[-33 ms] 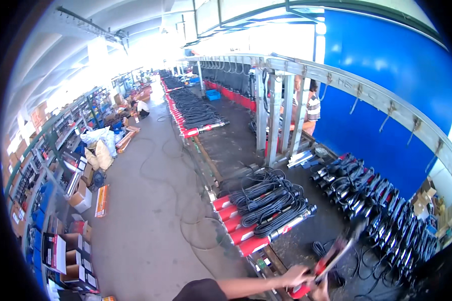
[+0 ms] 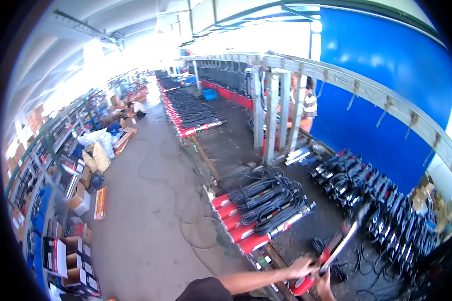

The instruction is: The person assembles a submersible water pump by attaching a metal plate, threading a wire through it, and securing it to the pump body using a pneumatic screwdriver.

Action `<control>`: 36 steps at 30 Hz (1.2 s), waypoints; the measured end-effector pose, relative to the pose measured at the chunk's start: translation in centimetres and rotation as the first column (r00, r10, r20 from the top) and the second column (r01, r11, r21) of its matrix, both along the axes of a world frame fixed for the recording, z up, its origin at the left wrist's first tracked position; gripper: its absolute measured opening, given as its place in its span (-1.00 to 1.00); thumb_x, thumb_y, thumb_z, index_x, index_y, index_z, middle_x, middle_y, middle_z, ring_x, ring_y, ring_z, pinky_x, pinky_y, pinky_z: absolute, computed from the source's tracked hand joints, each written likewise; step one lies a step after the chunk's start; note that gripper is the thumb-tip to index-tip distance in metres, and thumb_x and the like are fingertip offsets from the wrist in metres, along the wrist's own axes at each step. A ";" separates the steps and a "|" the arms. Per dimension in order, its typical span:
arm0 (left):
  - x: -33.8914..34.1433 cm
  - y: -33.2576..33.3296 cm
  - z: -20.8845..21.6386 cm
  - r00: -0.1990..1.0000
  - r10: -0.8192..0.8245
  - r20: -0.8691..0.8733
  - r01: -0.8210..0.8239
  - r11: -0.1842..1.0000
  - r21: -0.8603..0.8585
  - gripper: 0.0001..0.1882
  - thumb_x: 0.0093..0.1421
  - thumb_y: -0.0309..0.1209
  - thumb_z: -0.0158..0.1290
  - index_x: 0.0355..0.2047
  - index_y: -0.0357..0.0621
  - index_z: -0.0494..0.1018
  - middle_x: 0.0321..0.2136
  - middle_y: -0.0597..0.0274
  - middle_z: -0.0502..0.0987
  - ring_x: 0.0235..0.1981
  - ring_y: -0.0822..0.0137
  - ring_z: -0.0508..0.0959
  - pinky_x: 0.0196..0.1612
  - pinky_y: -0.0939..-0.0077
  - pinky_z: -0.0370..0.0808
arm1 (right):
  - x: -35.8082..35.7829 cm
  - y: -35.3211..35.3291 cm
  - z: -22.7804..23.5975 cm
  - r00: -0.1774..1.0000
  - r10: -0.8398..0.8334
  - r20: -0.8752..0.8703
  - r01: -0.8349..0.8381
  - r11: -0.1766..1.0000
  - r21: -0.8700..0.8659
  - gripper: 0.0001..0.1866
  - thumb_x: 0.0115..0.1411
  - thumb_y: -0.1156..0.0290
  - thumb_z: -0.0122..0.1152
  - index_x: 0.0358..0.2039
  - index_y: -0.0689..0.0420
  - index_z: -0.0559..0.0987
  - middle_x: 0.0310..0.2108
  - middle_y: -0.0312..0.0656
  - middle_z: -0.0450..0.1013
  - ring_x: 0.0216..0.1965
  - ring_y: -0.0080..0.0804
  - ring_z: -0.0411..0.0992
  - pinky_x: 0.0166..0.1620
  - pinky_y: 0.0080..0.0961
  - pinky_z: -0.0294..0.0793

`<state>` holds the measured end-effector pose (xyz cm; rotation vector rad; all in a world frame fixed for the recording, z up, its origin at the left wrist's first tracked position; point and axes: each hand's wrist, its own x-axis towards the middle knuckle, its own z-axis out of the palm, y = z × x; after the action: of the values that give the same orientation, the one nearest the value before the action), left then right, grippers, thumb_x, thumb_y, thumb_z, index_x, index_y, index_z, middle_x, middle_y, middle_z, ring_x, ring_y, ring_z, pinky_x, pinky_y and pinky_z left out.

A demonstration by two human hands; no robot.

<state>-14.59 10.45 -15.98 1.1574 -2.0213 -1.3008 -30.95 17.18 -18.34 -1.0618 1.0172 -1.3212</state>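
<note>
Near the lower edge, my left hand is closed at the near end of a red-and-silver tube-shaped pump, which slants up to the right. Just beside it, my right hand is also closed on the pump, partly hidden by it. The pump's far end is blurred. Below my left hand shows a red cylinder end; whether it belongs to the held pump I cannot tell. To the left on the dark bench lie several red pumps side by side, with coiled black cables on top.
A long row of dark pumps with cables lies at the right. Behind the bench stands a metal frame with hooks, before a blue panel. Another person is behind the frame. Open cartons and shelves line the left.
The held pump has tilted a little steeper and shifted slightly to the right. My left hand has moved slightly up and right with it.
</note>
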 end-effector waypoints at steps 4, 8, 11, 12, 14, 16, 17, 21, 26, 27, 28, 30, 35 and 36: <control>-3.9 -3.7 -6.8 0.998 0.054 -0.010 -0.051 0.981 0.187 -0.42 0.26 0.05 0.03 -0.38 -0.34 0.62 -0.38 -0.29 0.61 -0.27 -0.19 0.65 -0.22 -0.02 0.53 | -0.7 -1.7 -3.6 0.972 -0.229 0.048 0.207 0.938 0.278 -0.63 0.26 0.52 0.24 0.07 0.20 0.42 -0.21 -0.18 0.52 -0.24 -0.36 0.55 -0.16 -0.33 0.60; -4.4 -0.1 -7.2 0.968 0.075 0.240 -0.129 0.968 0.217 -0.48 0.31 -0.08 -0.07 -0.39 -0.36 0.62 -0.37 -0.32 0.60 -0.21 -0.23 0.63 -0.11 -0.02 0.55 | 0.0 1.4 -8.8 0.911 -0.370 0.183 0.240 0.834 0.496 -0.74 0.25 0.41 0.32 -0.10 0.25 0.55 -0.27 -0.17 0.57 -0.28 -0.35 0.57 -0.19 -0.29 0.63; -4.6 -0.6 -12.1 0.963 0.026 0.269 -0.076 0.981 0.179 -0.45 0.32 -0.07 -0.07 -0.39 -0.40 0.60 -0.39 -0.37 0.58 -0.21 -0.27 0.62 -0.14 -0.07 0.53 | 0.6 2.2 -12.5 0.916 -0.392 0.091 0.312 0.835 0.454 -0.69 0.27 0.29 0.35 -0.11 0.23 0.55 -0.25 -0.22 0.56 -0.29 -0.46 0.55 -0.21 -0.37 0.61; -4.5 -0.5 -12.2 0.954 -0.002 0.299 -0.057 0.980 0.189 -0.45 0.32 -0.06 -0.06 -0.39 -0.42 0.60 -0.39 -0.37 0.59 -0.21 -0.26 0.63 -0.15 -0.06 0.53 | 1.0 2.6 -12.2 0.915 -0.403 -0.024 0.371 0.816 0.443 -0.68 0.24 0.22 0.37 -0.17 0.23 0.65 -0.34 -0.32 0.56 -0.41 -0.57 0.46 -0.31 -0.47 0.51; -6.3 0.3 -11.0 0.949 -0.062 0.311 -0.004 0.979 0.206 -0.45 0.32 -0.08 -0.05 -0.38 -0.44 0.59 -0.39 -0.35 0.60 -0.22 -0.22 0.64 -0.17 -0.03 0.53 | -0.9 3.9 -15.4 0.898 -0.424 -0.115 0.422 0.761 0.492 -0.62 0.23 0.13 0.37 -0.18 0.22 0.65 -0.34 -0.32 0.55 -0.40 -0.58 0.45 -0.36 -0.48 0.48; -5.5 0.0 -11.7 0.948 -0.067 0.311 -0.022 0.961 0.274 -0.47 0.33 -0.11 -0.04 -0.36 -0.47 0.58 -0.39 -0.33 0.61 -0.23 -0.16 0.67 -0.20 0.02 0.53 | -0.3 4.2 -13.2 0.932 -0.363 -0.003 0.308 0.786 0.535 -0.55 0.23 0.09 0.37 -0.07 0.22 0.60 -0.25 -0.28 0.54 -0.26 -0.55 0.46 -0.24 -0.45 0.49; -5.2 -0.3 -11.7 0.948 -0.090 0.304 -0.014 0.946 0.324 -0.48 0.33 -0.12 -0.04 -0.35 -0.48 0.57 -0.38 -0.33 0.62 -0.23 -0.12 0.68 -0.20 0.05 0.52 | -0.8 4.5 -11.9 0.958 -0.266 0.110 0.174 0.838 0.517 -0.50 0.23 0.07 0.37 -0.02 0.22 0.57 -0.19 -0.27 0.54 -0.18 -0.53 0.45 -0.17 -0.43 0.49; -5.2 -0.6 -11.4 0.919 -0.137 0.370 0.005 0.942 0.335 -0.47 0.35 -0.11 -0.06 -0.26 -0.48 0.57 -0.26 -0.35 0.61 -0.10 -0.17 0.63 -0.11 0.03 0.51 | -1.1 5.2 -8.3 0.965 -0.247 0.087 0.140 0.769 0.624 -0.32 0.21 0.04 0.39 0.16 0.24 0.40 -0.03 -0.16 0.47 -0.01 -0.41 0.42 0.03 -0.36 0.46; -6.7 -0.8 -10.7 0.882 -0.143 0.448 -0.016 0.943 0.332 -0.36 0.29 0.04 0.00 -0.23 -0.48 0.58 -0.19 -0.40 0.59 -0.02 -0.23 0.58 0.00 0.02 0.51 | -1.1 4.2 -8.3 0.967 -0.145 -0.211 0.253 0.662 0.705 -0.12 0.16 -0.05 0.38 0.23 0.39 0.31 0.05 0.05 0.44 0.05 -0.25 0.44 0.05 -0.29 0.47; -6.8 -0.9 -10.1 0.870 -0.146 0.472 -0.025 0.941 0.337 -0.32 0.26 0.09 0.01 -0.23 -0.49 0.59 -0.19 -0.41 0.59 -0.01 -0.23 0.58 0.02 0.02 0.51 | -0.9 3.9 -5.9 0.955 -0.096 -0.280 0.277 0.625 0.730 -0.08 0.13 -0.08 0.38 0.23 0.43 0.30 0.06 0.10 0.44 0.07 -0.21 0.44 0.06 -0.28 0.47; -7.2 -1.0 -9.7 0.831 -0.160 0.533 -0.010 0.953 0.302 -0.24 0.12 0.18 0.16 -0.24 -0.51 0.59 -0.22 -0.41 0.60 -0.04 -0.19 0.61 -0.02 0.06 0.54 | -0.9 3.7 -3.9 0.950 -0.079 -0.302 0.284 0.621 0.731 0.05 0.07 -0.15 0.38 0.20 0.58 0.24 0.06 0.20 0.42 0.09 -0.14 0.44 0.06 -0.28 0.48; -7.1 -0.8 -10.6 0.813 -0.138 0.566 0.083 0.989 0.121 -0.29 0.01 0.11 0.30 -0.40 -0.52 0.59 -0.38 -0.24 0.64 -0.27 -0.01 0.66 -0.22 0.15 0.55 | -0.9 3.3 -5.8 0.935 -0.118 -0.335 0.325 0.668 0.670 -0.10 0.09 -0.04 0.43 0.07 0.58 0.35 -0.06 0.14 0.49 -0.03 -0.25 0.49 -0.04 -0.27 0.52; -6.1 -0.7 -10.8 0.909 -0.163 0.384 0.134 0.986 0.102 -0.56 -0.02 -0.10 0.39 -0.39 -0.31 0.69 -0.53 -0.02 0.67 -0.50 0.24 0.69 -0.37 0.33 0.55 | -3.4 3.9 -9.8 0.997 0.064 -0.037 -0.043 0.904 0.425 -0.52 0.21 0.18 0.37 -0.02 0.27 0.52 -0.20 -0.19 0.56 -0.17 -0.42 0.51 -0.08 -0.37 0.50; -5.4 0.1 -9.9 0.944 -0.140 0.300 0.128 0.990 0.059 -0.66 0.03 -0.17 0.36 -0.33 -0.20 0.71 -0.55 0.02 0.67 -0.52 0.29 0.68 -0.40 0.37 0.54 | -3.9 4.9 -9.6 0.986 -0.022 0.166 -0.076 0.824 0.561 -0.61 0.28 0.21 0.29 0.02 0.15 0.51 -0.17 -0.28 0.54 -0.13 -0.47 0.48 -0.05 -0.39 0.47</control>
<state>-19.95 10.54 -25.89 1.3264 -2.3397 -1.2961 -34.83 22.05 -27.97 -0.4990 1.1633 -0.9650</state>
